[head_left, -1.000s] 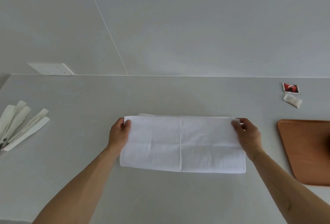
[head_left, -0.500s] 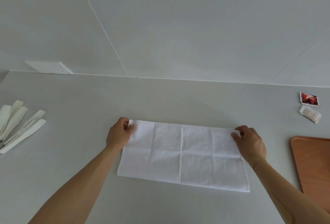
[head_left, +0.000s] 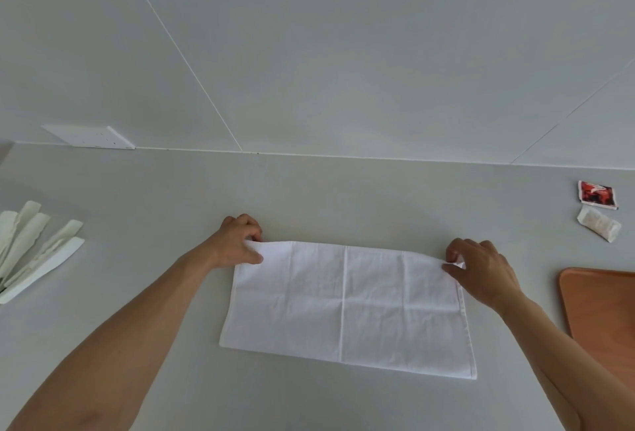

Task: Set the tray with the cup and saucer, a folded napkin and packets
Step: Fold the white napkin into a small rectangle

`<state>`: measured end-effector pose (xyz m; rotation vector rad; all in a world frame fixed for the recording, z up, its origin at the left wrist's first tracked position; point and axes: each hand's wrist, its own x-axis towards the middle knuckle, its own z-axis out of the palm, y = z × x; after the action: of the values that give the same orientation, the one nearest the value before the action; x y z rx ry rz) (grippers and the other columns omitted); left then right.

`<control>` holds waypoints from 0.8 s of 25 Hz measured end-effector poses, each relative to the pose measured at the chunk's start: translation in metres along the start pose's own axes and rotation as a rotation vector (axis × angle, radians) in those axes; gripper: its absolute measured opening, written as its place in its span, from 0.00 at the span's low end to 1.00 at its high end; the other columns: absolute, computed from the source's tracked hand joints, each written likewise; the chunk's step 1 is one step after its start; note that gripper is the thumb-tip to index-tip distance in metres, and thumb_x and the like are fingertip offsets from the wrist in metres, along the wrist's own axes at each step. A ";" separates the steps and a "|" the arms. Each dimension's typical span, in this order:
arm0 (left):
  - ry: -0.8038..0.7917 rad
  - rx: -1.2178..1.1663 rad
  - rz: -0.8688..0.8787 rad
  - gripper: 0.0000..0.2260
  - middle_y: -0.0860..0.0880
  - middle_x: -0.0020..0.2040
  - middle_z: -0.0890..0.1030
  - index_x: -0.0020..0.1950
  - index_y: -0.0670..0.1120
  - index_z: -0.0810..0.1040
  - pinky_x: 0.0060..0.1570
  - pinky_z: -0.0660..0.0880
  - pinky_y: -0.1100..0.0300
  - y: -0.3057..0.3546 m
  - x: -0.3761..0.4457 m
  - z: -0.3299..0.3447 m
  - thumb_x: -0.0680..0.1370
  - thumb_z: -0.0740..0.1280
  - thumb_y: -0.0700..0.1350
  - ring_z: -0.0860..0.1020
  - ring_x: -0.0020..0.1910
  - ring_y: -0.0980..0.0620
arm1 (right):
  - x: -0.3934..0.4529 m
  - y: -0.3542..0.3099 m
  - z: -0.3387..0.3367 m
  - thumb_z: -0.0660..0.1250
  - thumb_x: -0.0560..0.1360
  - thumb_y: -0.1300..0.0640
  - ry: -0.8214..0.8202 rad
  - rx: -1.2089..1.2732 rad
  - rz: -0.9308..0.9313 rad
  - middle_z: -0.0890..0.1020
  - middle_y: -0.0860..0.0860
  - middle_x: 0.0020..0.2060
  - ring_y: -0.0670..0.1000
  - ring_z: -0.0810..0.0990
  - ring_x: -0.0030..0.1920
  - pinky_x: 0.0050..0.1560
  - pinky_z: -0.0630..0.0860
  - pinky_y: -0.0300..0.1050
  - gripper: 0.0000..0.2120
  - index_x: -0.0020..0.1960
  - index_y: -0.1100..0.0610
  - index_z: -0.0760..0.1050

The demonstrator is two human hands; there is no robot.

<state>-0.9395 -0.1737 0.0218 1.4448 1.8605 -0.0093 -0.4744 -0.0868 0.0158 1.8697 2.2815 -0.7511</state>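
Observation:
A white cloth napkin [head_left: 347,307], folded into a wide rectangle, lies flat in the middle of the grey counter. My left hand [head_left: 238,241] pinches its far left corner. My right hand [head_left: 481,270] pinches its far right corner. An orange-brown tray [head_left: 604,307] shows at the right edge, only partly in view. A red packet [head_left: 597,197] and a white packet [head_left: 598,223] lie on the counter behind the tray. No cup or saucer is in view.
Several white paper-wrapped sticks [head_left: 31,248] are fanned out at the counter's left edge. A white wall socket [head_left: 90,136] sits low on the wall at the back left. The wall rises right behind the counter.
The view has shifted, so the napkin and tray sit lower and further right in the frame. Both hands stay at the napkin's far corners and now pinch them, slightly lifting the far edge.

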 end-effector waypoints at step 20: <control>0.311 -0.006 -0.131 0.07 0.50 0.47 0.80 0.53 0.51 0.75 0.42 0.74 0.55 -0.006 -0.024 0.020 0.76 0.65 0.43 0.76 0.44 0.50 | -0.019 -0.002 -0.009 0.65 0.77 0.56 0.131 -0.039 0.079 0.81 0.50 0.53 0.56 0.77 0.54 0.50 0.74 0.50 0.09 0.56 0.49 0.77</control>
<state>-0.9325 -0.2042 0.0185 1.3783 2.2022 0.1653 -0.4698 -0.0999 0.0314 2.0343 2.2632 -0.5865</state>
